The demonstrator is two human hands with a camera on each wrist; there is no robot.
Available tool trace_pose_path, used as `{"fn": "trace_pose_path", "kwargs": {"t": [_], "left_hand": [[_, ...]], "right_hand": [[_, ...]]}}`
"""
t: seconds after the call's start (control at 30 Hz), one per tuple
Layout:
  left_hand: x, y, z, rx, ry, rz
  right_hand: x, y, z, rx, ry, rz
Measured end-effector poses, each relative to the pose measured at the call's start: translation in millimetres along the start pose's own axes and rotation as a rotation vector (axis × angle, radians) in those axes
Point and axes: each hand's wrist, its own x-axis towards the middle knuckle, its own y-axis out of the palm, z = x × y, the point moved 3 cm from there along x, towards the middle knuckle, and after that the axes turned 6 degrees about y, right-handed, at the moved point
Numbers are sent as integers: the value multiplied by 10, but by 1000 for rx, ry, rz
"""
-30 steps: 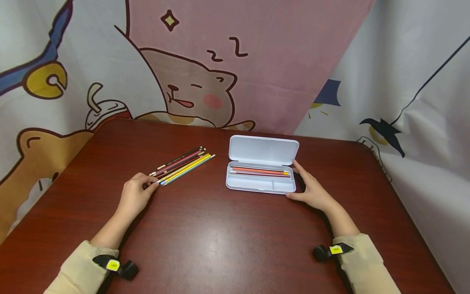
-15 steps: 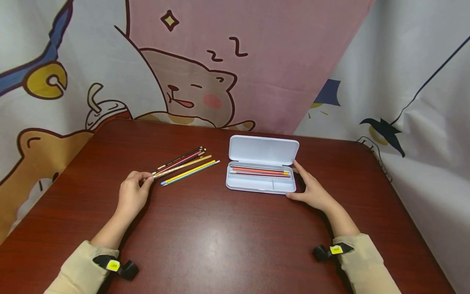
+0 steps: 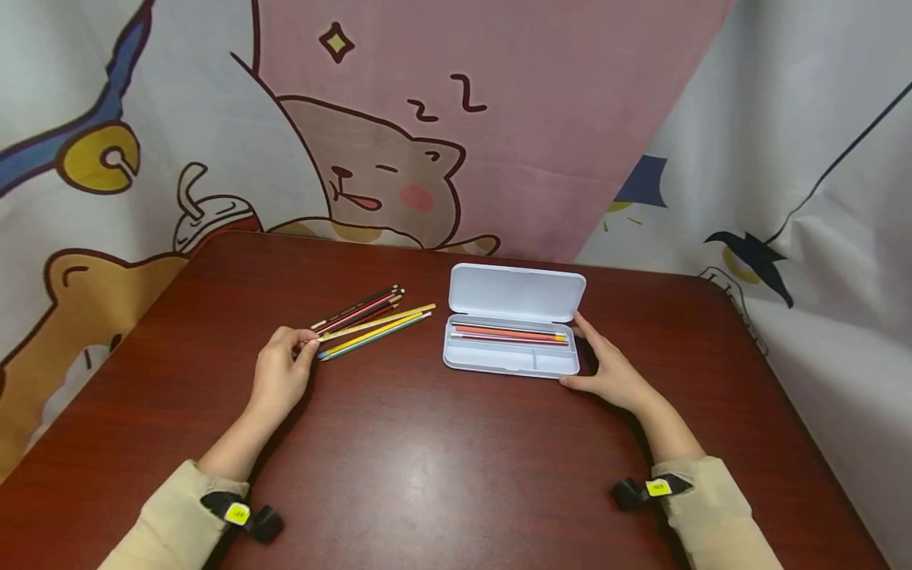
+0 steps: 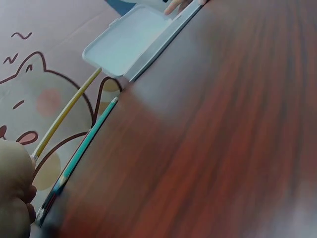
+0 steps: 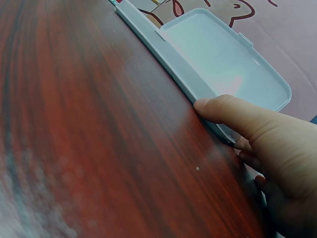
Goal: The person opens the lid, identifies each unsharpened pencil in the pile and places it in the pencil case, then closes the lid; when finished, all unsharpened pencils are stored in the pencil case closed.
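Observation:
My left hand (image 3: 281, 370) pinches the near end of a yellow pencil (image 3: 385, 320). In the left wrist view that yellow pencil (image 4: 67, 113) slants up off the table, its far end raised. Just under it lie another yellow pencil (image 3: 372, 333) and a teal pencil (image 4: 86, 146). Beyond them is a small bundle of dark and red pencils (image 3: 359, 307). To the right, a white pencil case (image 3: 488, 362) stands with its lid up, several pencils (image 3: 509, 334) inside. My right hand (image 3: 606, 368) holds the case's right end, thumb on the front edge (image 5: 267, 141), fingers behind.
The brown wooden table (image 3: 427, 475) carries everything. A patterned cloth (image 3: 541, 134) with cartoon animals hangs behind its back edge. A thin cord (image 3: 741, 305) runs by the back right corner.
The left hand first touched the ends of the pencils; one yellow pencil has come apart from the others and is now lifted. The right hand stays at the case. The head view has shifted slightly.

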Motion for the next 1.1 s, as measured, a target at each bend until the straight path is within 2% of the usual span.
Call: {"fn": "trace_pose_path", "kwargs": {"t": [0.67, 0.9, 1.1], "left_hand": [[177, 707, -574, -138, 93, 178], [247, 914, -703, -172, 164, 163], [296, 1055, -800, -164, 186, 193]], "right_hand": [[-4, -10, 13, 0, -3, -4], [-6, -11, 17, 3, -9, 2], [-1, -9, -1, 2, -9, -1]]}}
